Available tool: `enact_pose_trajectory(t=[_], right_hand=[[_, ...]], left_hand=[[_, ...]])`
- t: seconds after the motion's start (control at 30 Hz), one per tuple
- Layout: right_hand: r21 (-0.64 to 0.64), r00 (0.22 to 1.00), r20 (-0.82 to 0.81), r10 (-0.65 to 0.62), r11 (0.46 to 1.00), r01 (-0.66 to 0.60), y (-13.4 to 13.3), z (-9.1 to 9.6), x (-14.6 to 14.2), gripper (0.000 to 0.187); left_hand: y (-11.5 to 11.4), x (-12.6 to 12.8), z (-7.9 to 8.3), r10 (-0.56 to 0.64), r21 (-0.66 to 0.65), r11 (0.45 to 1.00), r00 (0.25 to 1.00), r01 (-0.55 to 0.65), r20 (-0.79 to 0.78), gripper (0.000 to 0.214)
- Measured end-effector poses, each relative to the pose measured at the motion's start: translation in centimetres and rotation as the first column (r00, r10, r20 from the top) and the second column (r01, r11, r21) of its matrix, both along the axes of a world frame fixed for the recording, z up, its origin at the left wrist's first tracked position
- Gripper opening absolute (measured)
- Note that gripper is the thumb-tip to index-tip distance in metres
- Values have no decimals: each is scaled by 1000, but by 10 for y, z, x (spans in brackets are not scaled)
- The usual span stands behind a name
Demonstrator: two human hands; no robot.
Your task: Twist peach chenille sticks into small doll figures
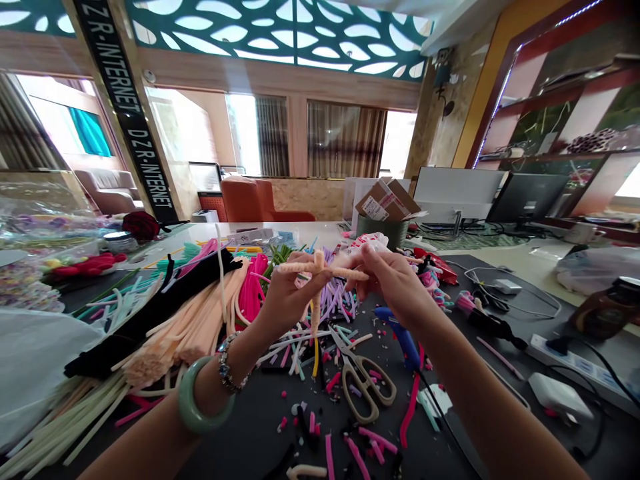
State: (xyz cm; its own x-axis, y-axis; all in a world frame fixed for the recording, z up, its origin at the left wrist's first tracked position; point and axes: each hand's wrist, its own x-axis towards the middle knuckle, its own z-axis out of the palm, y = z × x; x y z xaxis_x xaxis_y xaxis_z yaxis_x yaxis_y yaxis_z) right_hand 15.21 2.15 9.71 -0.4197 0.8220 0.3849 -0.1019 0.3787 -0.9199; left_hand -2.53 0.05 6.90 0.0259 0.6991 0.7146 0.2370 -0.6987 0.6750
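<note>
A cross-shaped piece of peach pipe cleaners (316,308) hangs in the air above the table, one strand pointing down. My left hand (287,300) pinches it near its middle. At the right-hand arm of the piece, the thumb and fingers of my right hand (393,277) are closed on its end. Below lie open scissors (363,380) with beige handles. A blue glue gun (400,333) rests beneath my right forearm. Bundles of peach pipe cleaners (193,323), black ones (155,317) and bright pink ones (253,287) lie to the left.
Coloured offcuts (315,423) are scattered over the dark tabletop. On the right are a power strip (583,370), a white case (560,395), cables and a dark jar (607,307). A cardboard box (387,200) sits in a green bin at the back, beside monitors (457,197).
</note>
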Motion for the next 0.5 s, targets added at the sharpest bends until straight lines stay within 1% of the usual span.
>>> enact_pose_trajectory(t=[0.1, 0.17, 0.27, 0.37, 0.5], right_hand=[[19, 982, 157, 106, 994, -111, -4, 1, 1, 48], [19, 955, 239, 178, 982, -188, -5, 2, 3, 45], [50, 936, 275, 220, 969, -243, -4, 1, 6, 39], [86, 937, 271, 220, 964, -251, -1, -1, 7, 35], [86, 936, 267, 231, 961, -261, 1, -3, 5, 31]], left_hand=[[-6, 0, 5, 43, 129, 992, 973, -14, -228, 13], [-9, 0, 8, 56, 165, 986, 954, -7, -295, 14], [-9, 0, 9, 72, 192, 981, 942, -9, -327, 14], [-8, 0, 8, 87, 199, 980, 937, -19, -337, 16], [-7, -1, 7, 79, 185, 983, 935, -14, -346, 19]])
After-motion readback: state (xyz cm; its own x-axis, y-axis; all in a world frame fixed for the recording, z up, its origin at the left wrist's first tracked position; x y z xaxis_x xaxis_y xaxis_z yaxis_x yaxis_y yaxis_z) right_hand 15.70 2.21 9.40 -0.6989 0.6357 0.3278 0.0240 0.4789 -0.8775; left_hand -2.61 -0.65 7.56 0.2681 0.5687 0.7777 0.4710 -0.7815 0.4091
